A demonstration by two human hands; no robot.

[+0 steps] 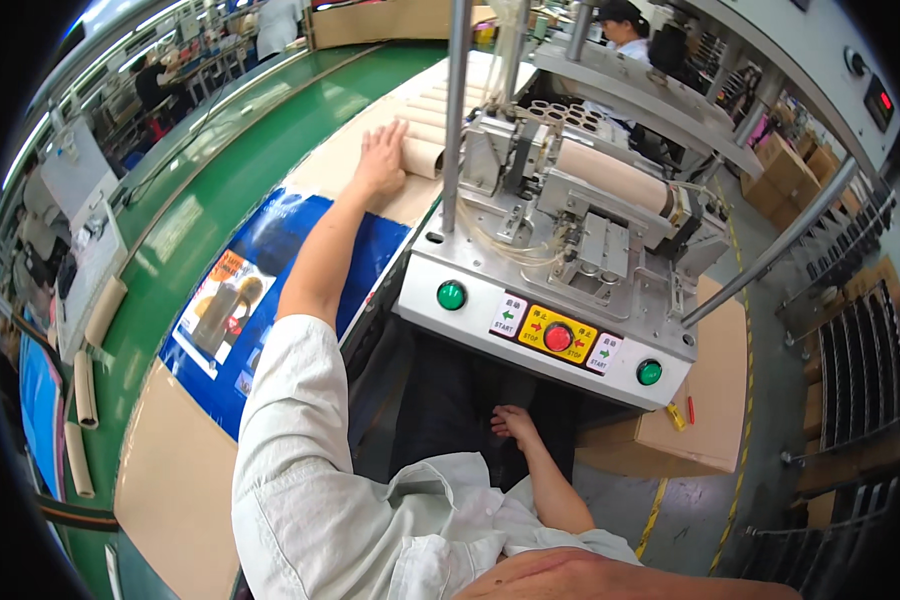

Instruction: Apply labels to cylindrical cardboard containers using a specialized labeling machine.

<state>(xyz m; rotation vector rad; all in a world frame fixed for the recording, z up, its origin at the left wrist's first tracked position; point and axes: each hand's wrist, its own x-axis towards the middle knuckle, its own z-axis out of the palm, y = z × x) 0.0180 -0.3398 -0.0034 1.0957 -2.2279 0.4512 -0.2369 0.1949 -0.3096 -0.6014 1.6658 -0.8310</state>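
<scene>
My left hand [382, 160] is stretched out to the far left of the machine, fingers extended against the end of a beige cardboard tube [422, 156]. Behind that tube, more tubes lie side by side in a row on the table. Another cardboard tube [610, 175] lies across the metal fixture of the machine [530, 270], between end blocks. My right hand [511, 422] hangs low over my lap below the machine's front panel, its fingers loosely apart and nothing visible in them.
The front panel carries a green button [451, 294] on the left, a second green button [649, 372] on the right and a red stop button [558, 338]. A steel post [455, 110] stands near my left hand. A cardboard box [695, 400] sits at right; a blue printed sheet [270, 290] covers the table.
</scene>
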